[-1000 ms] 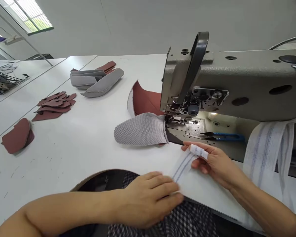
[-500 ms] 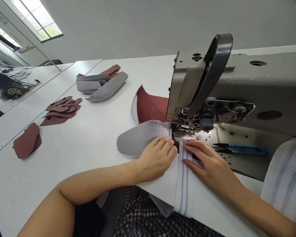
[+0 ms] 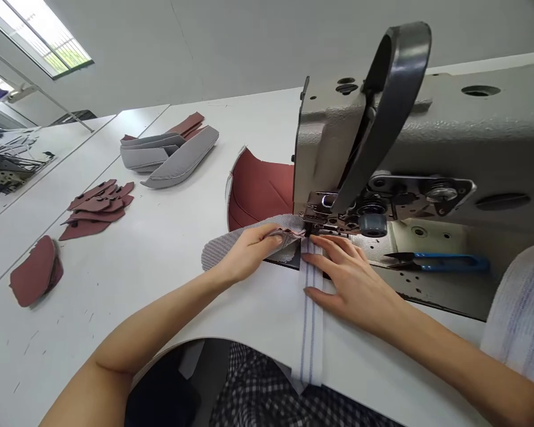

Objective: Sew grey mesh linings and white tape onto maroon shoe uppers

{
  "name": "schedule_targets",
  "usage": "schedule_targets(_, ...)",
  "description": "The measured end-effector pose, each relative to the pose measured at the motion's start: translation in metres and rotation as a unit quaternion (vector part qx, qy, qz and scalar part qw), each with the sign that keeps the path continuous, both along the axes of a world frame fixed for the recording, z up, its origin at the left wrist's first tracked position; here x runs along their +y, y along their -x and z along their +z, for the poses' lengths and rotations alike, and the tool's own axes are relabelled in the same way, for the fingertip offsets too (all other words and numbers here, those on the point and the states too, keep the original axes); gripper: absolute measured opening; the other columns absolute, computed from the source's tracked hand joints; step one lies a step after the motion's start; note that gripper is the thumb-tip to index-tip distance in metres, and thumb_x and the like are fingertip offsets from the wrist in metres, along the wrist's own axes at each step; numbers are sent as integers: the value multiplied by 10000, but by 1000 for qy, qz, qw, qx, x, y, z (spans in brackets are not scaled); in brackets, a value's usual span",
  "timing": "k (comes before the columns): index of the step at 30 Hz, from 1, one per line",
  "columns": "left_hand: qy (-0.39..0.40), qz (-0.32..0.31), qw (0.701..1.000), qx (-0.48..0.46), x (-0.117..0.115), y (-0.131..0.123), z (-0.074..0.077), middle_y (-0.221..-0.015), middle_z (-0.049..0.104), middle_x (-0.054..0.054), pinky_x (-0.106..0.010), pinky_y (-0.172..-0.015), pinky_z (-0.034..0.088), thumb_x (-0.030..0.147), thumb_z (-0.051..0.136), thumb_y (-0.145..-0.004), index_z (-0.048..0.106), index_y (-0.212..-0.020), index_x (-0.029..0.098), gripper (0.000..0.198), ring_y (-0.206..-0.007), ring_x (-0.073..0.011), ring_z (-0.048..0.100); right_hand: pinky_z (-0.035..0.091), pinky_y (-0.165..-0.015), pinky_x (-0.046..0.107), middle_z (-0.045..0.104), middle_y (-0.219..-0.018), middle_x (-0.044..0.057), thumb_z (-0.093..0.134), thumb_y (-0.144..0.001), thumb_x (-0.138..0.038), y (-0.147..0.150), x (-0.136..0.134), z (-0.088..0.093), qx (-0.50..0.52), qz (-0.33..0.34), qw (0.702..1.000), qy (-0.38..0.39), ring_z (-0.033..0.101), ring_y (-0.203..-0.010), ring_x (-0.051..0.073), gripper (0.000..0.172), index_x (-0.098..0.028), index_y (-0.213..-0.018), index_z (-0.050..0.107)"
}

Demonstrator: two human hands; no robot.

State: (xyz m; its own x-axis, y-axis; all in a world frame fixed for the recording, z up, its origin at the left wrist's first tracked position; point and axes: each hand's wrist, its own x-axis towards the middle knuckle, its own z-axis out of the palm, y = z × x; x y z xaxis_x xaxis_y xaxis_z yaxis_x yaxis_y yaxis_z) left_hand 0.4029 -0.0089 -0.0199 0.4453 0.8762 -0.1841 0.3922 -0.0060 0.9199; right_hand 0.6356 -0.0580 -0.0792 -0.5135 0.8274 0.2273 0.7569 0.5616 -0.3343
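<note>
My left hand [image 3: 253, 249] pinches the edge of a grey mesh fabric piece [image 3: 225, 248] between thumb and fingers, just left of the sewing machine's presser foot area. A dark red seam edge shows where the piece is folded up. My right hand [image 3: 349, 270] lies with fingers spread on a white elastic band [image 3: 311, 332] with blue stripes. The band runs from under the needle area down over the table's front edge. Behind the mesh stands a curved red fabric panel [image 3: 260, 193], partly hidden by the sewing machine [image 3: 427, 148]. The needle point itself is hidden.
Blue-handled thread snips [image 3: 449, 263] lie on the machine bed. More wide white striped material [image 3: 527, 320] stands at the right. Grey stitched pieces [image 3: 178, 163], small red pieces [image 3: 100, 207] and a red stack [image 3: 33, 273] lie on the table at left.
My left hand has turned and now lifts and pinches the mesh edge near the needle, instead of resting over it. My right hand and the band have shifted left. The view has moved slightly.
</note>
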Motion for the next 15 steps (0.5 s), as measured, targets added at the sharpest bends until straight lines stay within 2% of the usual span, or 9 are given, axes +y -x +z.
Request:
schedule_targets(4,-6,-14,1000,8,-2,-3,0,-1090,727,-39,-401,-1103,444,270,465,-966,706,-1142,183,311,-1131,-232,629,402,-1058,604,535,-1451,196,581,-919,-390,10,-1,-2,-24,-20,999,-22,436,-1341,386,438,-156,-1284,647)
schedule_targets(10,-9,-30,999,-7,-6,-3,-6,-1290,700,-57,-376,-1143,432,265,470,-983,697,-1222,186,339,-1245,-217,616,329,-1101,581,485,-1523,157,549,-943,-408,15,-8,-6,-23,-54,998,-30,397,-1380,367,480,-146,-1344,570)
schedule_targets(15,-43,-44,998,31,-7,-1,-10,-1297,704,-50,-375,-1131,457,249,465,-988,706,-1224,199,341,-1244,-214,626,316,-1088,552,524,-1483,158,521,-959,-411,15,-9,-6,-26,-56,997,-44,409,-1359,359,495,-142,-1374,545)
